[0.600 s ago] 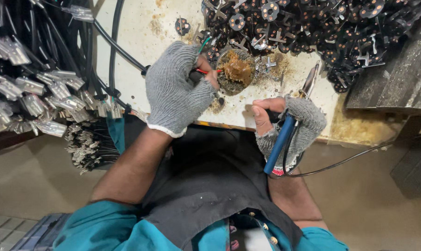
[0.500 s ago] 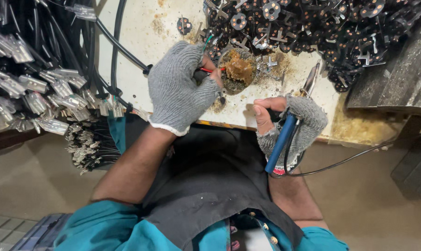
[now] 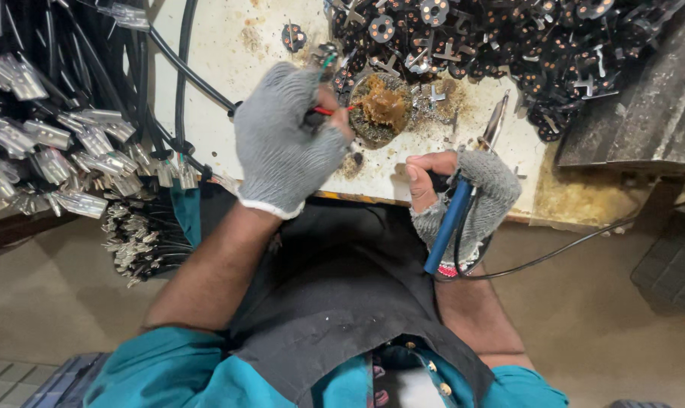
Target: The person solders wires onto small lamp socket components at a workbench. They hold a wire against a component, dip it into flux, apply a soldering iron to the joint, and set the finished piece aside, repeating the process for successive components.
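Pinching red wire (image 3: 329,111) in left hand (image 3: 286,147) grip at flux tin (image 3: 380,109); right hand (image 3: 463,200) grips soldering iron (image 3: 449,223).

Thin red wire (image 3: 329,111) tip-down in round tin of brown paste (image 3: 380,109); blue-handled soldering iron (image 3: 452,219) tilted, gripped.

The gloved left hand (image 3: 289,143) dipped thin wires (image 3: 333,110) into a paste tin (image 3: 381,108) while the right hand (image 3: 463,200) gripped a blue-handled soldering iron (image 3: 449,227).

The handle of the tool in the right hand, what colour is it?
Blue handle, head view.
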